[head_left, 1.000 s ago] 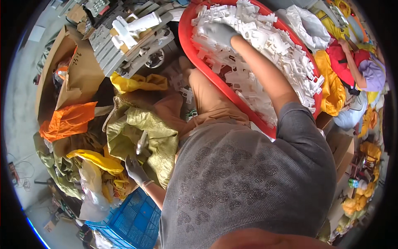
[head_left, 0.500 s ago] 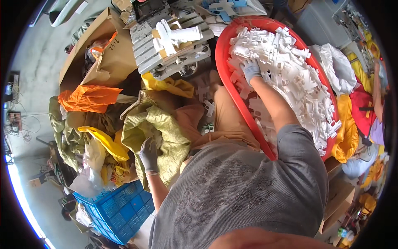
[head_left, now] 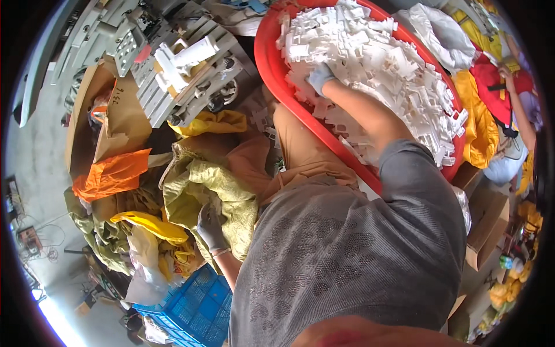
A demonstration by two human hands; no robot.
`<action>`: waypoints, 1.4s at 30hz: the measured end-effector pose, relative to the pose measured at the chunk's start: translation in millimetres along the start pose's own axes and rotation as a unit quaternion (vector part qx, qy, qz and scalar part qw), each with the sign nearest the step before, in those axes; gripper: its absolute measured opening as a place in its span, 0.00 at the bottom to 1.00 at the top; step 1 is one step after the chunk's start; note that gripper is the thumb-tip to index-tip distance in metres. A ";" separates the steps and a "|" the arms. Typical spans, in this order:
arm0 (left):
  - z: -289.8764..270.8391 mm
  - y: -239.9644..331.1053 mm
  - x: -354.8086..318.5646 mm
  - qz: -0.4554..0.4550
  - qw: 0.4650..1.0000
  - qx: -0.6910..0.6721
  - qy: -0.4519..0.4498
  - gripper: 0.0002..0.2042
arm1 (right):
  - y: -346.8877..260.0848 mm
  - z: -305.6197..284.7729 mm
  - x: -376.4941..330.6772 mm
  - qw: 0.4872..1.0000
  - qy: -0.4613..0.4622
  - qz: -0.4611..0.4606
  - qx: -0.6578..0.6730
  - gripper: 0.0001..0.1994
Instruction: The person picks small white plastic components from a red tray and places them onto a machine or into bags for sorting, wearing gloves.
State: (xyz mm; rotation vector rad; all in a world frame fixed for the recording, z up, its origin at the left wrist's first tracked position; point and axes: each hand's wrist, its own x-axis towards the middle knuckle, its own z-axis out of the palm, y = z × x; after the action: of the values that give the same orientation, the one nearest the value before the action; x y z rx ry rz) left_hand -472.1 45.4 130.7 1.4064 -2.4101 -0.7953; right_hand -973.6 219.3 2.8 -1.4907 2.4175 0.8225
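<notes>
My gloved right hand (head_left: pixel 321 78) reaches into a long red tub (head_left: pixel 267 49) heaped with white plastic parts (head_left: pixel 370 63). Its fingers are drawn in among the parts near the tub's left side, and what they grip is hidden. My gloved left hand (head_left: pixel 211 228) is at the mouth of a yellow-green woven sack (head_left: pixel 234 199), beside my left thigh. Its fingers are partly lost in the folds, so I cannot see whether it holds anything. A white pistol-shaped plastic piece (head_left: pixel 185 58) lies on a grey metal machine bed (head_left: pixel 153 107) ahead of me.
Left of the machine stands an open cardboard box (head_left: pixel 124 124) with orange cloth (head_left: pixel 113 173) below it. A blue plastic crate (head_left: pixel 196 306) is at lower left, under bags. White and yellow-orange sacks (head_left: pixel 477 115) lie right of the tub. Another person's arm (head_left: pixel 520 104) shows at far right.
The whole view has shifted and turned. My right hand, spread over the pile before, now has its fingers drawn in, nearer the tub's left rim. My left hand stays at the sack.
</notes>
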 end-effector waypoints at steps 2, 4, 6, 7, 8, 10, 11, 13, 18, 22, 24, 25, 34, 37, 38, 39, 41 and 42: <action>3.9 -17.1 1.4 0.038 0.999 0.005 0.002 0.12 | -9.4 13.7 -25.7 0.998 0.001 0.003 -0.066 0.16; 4.3 -12.8 2.6 0.038 0.999 0.014 0.005 0.12 | -10.6 21.2 -64.0 0.996 0.072 0.004 -0.049 0.15; 5.4 3.2 15.4 0.050 0.998 0.028 0.006 0.12 | -5.6 60.1 -85.7 0.990 0.135 0.028 0.033 0.17; 2.7 4.8 17.1 0.079 0.997 0.016 0.009 0.11 | -7.7 68.3 -88.6 0.979 0.193 0.037 0.057 0.18; 1.5 6.5 22.4 0.108 0.994 0.003 0.013 0.11 | -4.0 44.9 -105.3 0.977 0.148 0.042 0.146 0.20; -0.8 24.3 40.2 0.147 0.989 0.012 0.027 0.10 | 1.5 31.0 -136.4 0.938 0.124 0.077 0.314 0.23; -2.1 37.7 49.1 0.164 0.986 0.004 0.039 0.10 | 4.6 43.3 -144.6 0.901 0.144 0.104 0.396 0.25; -12.4 66.7 65.7 0.198 0.979 -0.010 0.052 0.10 | 5.9 45.6 -156.7 0.852 0.137 0.128 0.489 0.26; -47.1 130.5 115.9 0.314 0.935 -0.012 0.166 0.10 | -5.6 88.9 -148.1 0.823 0.208 0.110 0.517 0.23; -64.9 185.7 150.5 0.354 0.916 -0.024 0.185 0.10 | 4.3 45.6 -160.5 0.744 0.266 0.132 0.598 0.22; -62.9 202.5 175.1 0.377 0.915 -0.026 0.142 0.14 | 13.7 26.0 -166.7 0.739 0.282 0.140 0.595 0.22; -60.2 205.2 189.2 0.416 0.899 -0.017 0.137 0.16 | 18.4 18.4 -167.9 0.738 0.301 0.125 0.591 0.22; -53.8 217.0 229.3 0.308 0.942 -0.134 -0.019 0.16 | 32.2 -108.6 -163.6 0.291 0.246 -0.026 0.924 0.17; -61.8 218.1 195.9 0.281 0.947 -0.137 0.071 0.14 | 23.7 -163.7 -138.3 0.421 0.359 -0.118 0.825 0.17; -59.4 201.5 186.1 0.291 0.934 -0.187 0.093 0.15 | 22.3 -180.7 -128.8 0.478 0.387 -0.145 0.775 0.16; -55.7 179.6 179.5 0.297 0.918 -0.236 0.116 0.16 | 16.0 -206.1 -123.9 0.425 0.341 -0.165 0.822 0.16; -59.9 152.1 148.5 0.245 0.944 -0.144 0.165 0.17 | 7.5 -235.2 -102.3 0.422 0.306 -0.183 0.833 0.16; -59.1 139.5 131.0 0.205 0.947 -0.181 0.170 0.17 | 4.3 -244.5 -89.3 0.476 0.314 -0.189 0.800 0.17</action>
State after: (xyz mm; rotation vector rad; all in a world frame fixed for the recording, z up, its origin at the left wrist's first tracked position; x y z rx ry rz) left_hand -613.1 -32.6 249.6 0.7880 -2.0508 -0.7618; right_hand -903.3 156.4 245.4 -1.1096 1.4840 -1.8969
